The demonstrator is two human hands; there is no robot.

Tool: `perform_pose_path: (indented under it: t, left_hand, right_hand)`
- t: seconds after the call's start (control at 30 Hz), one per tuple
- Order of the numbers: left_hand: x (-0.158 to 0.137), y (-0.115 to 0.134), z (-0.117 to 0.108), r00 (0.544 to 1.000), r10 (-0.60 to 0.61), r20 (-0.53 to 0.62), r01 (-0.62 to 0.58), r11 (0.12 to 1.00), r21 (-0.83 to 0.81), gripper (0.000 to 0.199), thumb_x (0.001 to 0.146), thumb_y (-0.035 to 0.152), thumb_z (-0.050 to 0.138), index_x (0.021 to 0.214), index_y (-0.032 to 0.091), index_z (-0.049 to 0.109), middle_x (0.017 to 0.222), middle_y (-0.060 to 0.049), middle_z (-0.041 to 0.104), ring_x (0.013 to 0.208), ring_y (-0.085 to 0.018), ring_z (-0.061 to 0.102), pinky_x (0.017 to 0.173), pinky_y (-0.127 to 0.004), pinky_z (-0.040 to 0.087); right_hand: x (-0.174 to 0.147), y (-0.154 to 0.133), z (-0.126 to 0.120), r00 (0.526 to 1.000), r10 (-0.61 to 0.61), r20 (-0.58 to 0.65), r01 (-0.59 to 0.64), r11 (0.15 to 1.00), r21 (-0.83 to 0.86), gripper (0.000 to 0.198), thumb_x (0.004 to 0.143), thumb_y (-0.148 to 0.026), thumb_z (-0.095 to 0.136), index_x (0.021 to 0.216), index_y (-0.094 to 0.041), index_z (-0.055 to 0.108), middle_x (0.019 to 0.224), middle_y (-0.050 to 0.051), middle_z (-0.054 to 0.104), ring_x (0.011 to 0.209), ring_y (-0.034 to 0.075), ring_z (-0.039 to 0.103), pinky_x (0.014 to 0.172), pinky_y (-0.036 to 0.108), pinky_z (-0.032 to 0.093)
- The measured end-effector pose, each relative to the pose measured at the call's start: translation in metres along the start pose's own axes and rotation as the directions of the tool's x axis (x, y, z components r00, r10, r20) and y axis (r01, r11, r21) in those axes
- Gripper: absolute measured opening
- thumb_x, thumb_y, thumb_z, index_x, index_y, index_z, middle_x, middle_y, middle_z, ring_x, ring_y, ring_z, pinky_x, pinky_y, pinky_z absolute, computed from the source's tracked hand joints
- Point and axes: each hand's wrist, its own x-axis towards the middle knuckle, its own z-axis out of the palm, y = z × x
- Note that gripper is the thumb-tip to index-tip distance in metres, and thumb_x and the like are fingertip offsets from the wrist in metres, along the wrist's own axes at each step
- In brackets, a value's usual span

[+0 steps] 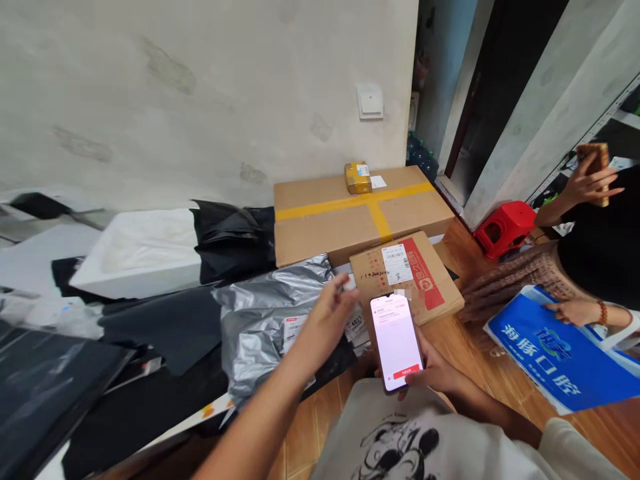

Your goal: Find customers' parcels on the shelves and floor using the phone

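Note:
My right hand [434, 365] grips a smartphone [397, 343] from its lower right side, the thumb over a red button at the foot of the lit screen. To the left of the phone, my left hand [333, 310] is raised with loosely bent fingers, thumb and forefinger apart. A small white patch shows by its fingertips; whether it touches the hand is unclear. Beneath that hand lies a shiny silver mailing bag [255, 333] with a white label. Beyond the phone is a brown carton [367, 287] with a red panel, a shipping label and handwriting.
A long taped carton [310, 233] along the wall carries a small yellow-taped parcel [358, 178]. Left are a white foam box [135, 243] and black bags [165, 327]. A co-worker [600, 227] at right holds a phone and a blue bag [540, 353], near a red stool [506, 223].

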Motion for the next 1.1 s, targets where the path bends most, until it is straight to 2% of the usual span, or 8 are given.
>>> perform_pose_path:
  t: [0.07, 0.17, 0.4, 0.63, 0.77, 0.87, 0.97, 1.1]
  left_hand:
    - [-0.005, -0.009, 0.011, 0.985, -0.135, 0.11, 0.142, 0.988, -0.065, 0.085, 0.053, 0.072, 0.078, 0.116, 0.015, 0.069, 0.114, -0.014, 0.073, 0.1, -0.031, 0.068, 0.083, -0.041, 0.057]
    - [-0.011, -0.023, 0.024, 0.957, -0.215, 0.195, 0.244, 0.96, -0.139, 0.077, 0.051, 0.067, 0.08, 0.106, 0.012, 0.073, 0.101, -0.014, 0.077, 0.088, -0.029, 0.07, 0.074, -0.037, 0.056]
    - [-0.011, -0.032, 0.022, 0.982, -0.162, 0.099, 0.178, 0.966, -0.185, 0.05, 0.056, 0.05, 0.077, 0.092, 0.015, 0.078, 0.088, -0.009, 0.078, 0.082, -0.025, 0.068, 0.075, -0.034, 0.051]
    - [-0.012, -0.027, 0.021, 0.976, -0.18, 0.122, 0.204, 0.952, -0.228, 0.046, 0.057, 0.048, 0.063, 0.086, 0.015, 0.077, 0.091, -0.011, 0.078, 0.086, -0.031, 0.069, 0.078, -0.039, 0.051]
    - [-0.013, -0.026, 0.022, 0.979, -0.177, 0.104, 0.196, 0.956, -0.216, 0.039, 0.057, 0.044, 0.063, 0.083, 0.017, 0.074, 0.093, -0.01, 0.078, 0.09, -0.031, 0.069, 0.083, -0.04, 0.05]
    - [-0.016, -0.031, 0.026, 0.984, -0.147, 0.101, 0.167, 0.959, -0.227, 0.041, 0.057, 0.04, 0.066, 0.09, 0.017, 0.071, 0.096, -0.009, 0.077, 0.094, -0.03, 0.069, 0.083, -0.039, 0.051]
    - [-0.02, -0.042, 0.035, 0.994, -0.084, 0.071, 0.099, 0.964, -0.246, 0.054, 0.057, 0.039, 0.074, 0.106, 0.019, 0.065, 0.103, -0.008, 0.075, 0.096, -0.028, 0.068, 0.081, -0.037, 0.051]
    - [-0.021, -0.052, 0.042, 0.999, -0.052, 0.007, 0.052, 0.969, -0.243, 0.055, 0.071, 0.059, 0.067, 0.107, 0.018, 0.064, 0.107, -0.01, 0.073, 0.096, -0.027, 0.067, 0.084, -0.038, 0.051]
  right_hand:
    - [0.0, 0.002, 0.0, 1.0, 0.004, -0.002, -0.004, 1.0, 0.012, 0.121, 0.069, -0.05, 0.085, 0.156, -0.036, 0.002, 0.134, 0.015, 0.06, 0.097, 0.028, 0.071, 0.059, 0.031, 0.057]
    - [0.002, 0.006, -0.001, 1.0, 0.024, -0.002, -0.024, 0.998, 0.05, 0.118, 0.071, -0.055, 0.081, 0.156, -0.038, 0.001, 0.131, 0.014, 0.061, 0.093, 0.028, 0.071, 0.055, 0.03, 0.056]
    - [0.006, 0.01, 0.003, 0.998, 0.025, -0.052, -0.021, 0.998, 0.061, 0.1, 0.077, -0.066, 0.07, 0.155, -0.036, 0.015, 0.127, 0.013, 0.063, 0.081, 0.024, 0.072, 0.052, 0.03, 0.057]
    - [0.007, 0.007, 0.007, 0.997, 0.036, -0.067, -0.033, 0.998, 0.045, 0.092, 0.076, -0.076, 0.063, 0.149, -0.032, 0.029, 0.12, 0.012, 0.066, 0.081, 0.026, 0.071, 0.052, 0.032, 0.056]
    - [0.008, 0.003, 0.012, 0.993, 0.037, -0.114, -0.037, 0.999, 0.006, 0.093, 0.077, -0.084, 0.052, 0.15, -0.031, 0.03, 0.114, 0.012, 0.069, 0.082, 0.027, 0.071, 0.051, 0.033, 0.054]
    - [0.008, 0.001, 0.015, 0.99, 0.036, -0.138, -0.04, 0.999, -0.029, 0.095, 0.078, -0.087, 0.045, 0.152, -0.031, 0.025, 0.108, 0.011, 0.071, 0.078, 0.027, 0.071, 0.05, 0.035, 0.053]
    - [0.008, 0.0, 0.018, 0.985, 0.035, -0.167, -0.047, 0.997, -0.064, 0.098, 0.076, -0.089, 0.043, 0.154, -0.033, 0.021, 0.108, 0.011, 0.072, 0.077, 0.027, 0.071, 0.051, 0.037, 0.054]
    - [0.006, -0.002, 0.02, 0.977, 0.058, -0.207, -0.078, 0.993, -0.089, 0.101, 0.075, -0.091, 0.041, 0.155, -0.034, 0.021, 0.116, 0.014, 0.07, 0.081, 0.03, 0.072, 0.052, 0.041, 0.056]
